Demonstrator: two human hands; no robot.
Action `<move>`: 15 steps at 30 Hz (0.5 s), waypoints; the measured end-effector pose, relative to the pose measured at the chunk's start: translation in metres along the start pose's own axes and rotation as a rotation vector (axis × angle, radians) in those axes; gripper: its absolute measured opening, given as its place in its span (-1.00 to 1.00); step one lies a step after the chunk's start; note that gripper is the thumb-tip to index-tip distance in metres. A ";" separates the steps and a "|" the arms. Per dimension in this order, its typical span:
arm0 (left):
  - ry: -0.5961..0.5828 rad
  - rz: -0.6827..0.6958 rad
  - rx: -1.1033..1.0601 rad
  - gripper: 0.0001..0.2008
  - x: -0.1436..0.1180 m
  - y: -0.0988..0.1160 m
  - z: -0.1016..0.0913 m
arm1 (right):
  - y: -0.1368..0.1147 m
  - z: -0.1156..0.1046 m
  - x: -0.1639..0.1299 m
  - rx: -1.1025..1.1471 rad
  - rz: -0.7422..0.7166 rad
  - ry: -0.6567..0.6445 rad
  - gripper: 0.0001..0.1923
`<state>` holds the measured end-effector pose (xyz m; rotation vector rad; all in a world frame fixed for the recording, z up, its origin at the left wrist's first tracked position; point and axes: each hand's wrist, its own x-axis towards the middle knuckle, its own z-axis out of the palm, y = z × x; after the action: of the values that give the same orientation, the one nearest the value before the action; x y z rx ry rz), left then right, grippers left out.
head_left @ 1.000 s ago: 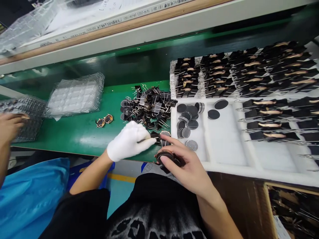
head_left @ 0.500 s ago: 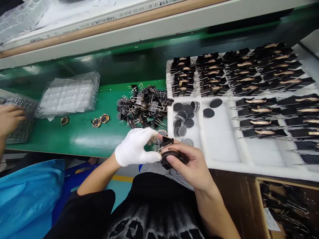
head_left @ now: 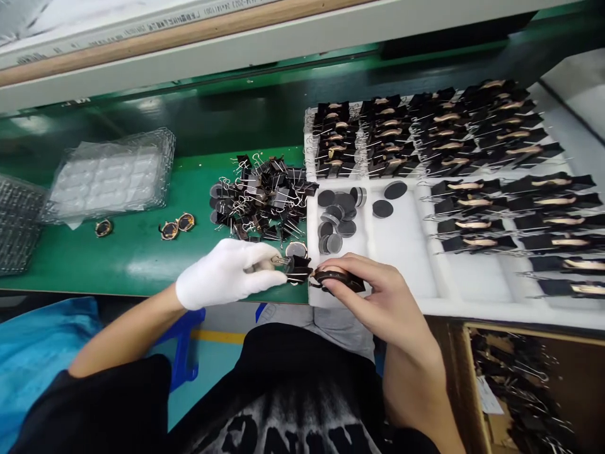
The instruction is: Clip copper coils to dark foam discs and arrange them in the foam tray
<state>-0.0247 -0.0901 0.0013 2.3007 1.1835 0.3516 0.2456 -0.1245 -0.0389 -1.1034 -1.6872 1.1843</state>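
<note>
At lower centre, the gloved left hand (head_left: pixel 227 276) pinches a binder clip (head_left: pixel 297 268); the right hand (head_left: pixel 378 302) grips a round part (head_left: pixel 338 279) over the white tray (head_left: pixel 401 252) holding grey discs (head_left: pixel 338 217) and clipped assemblies (head_left: pixel 472 157).

Only readable stuff: a strip of small print along the white rail (head_left: pixel 155 25) at the top, too blurry to make out, and big white letters on the person's black shirt (head_left: pixel 293 435), maybe "ONLY", partly cut off.
</note>
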 end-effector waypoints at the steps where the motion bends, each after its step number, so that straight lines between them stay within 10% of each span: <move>1: -0.037 0.015 0.015 -0.75 0.000 0.002 -0.003 | 0.001 -0.001 0.001 -0.029 -0.019 -0.002 -0.87; 15: -0.211 0.012 0.066 -0.71 0.011 0.017 -0.016 | 0.007 0.006 0.007 -0.074 -0.063 -0.095 -0.70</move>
<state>-0.0147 -0.0841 0.0240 2.3355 1.0904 0.0724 0.2396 -0.1186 -0.0465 -1.0448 -1.8379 1.1588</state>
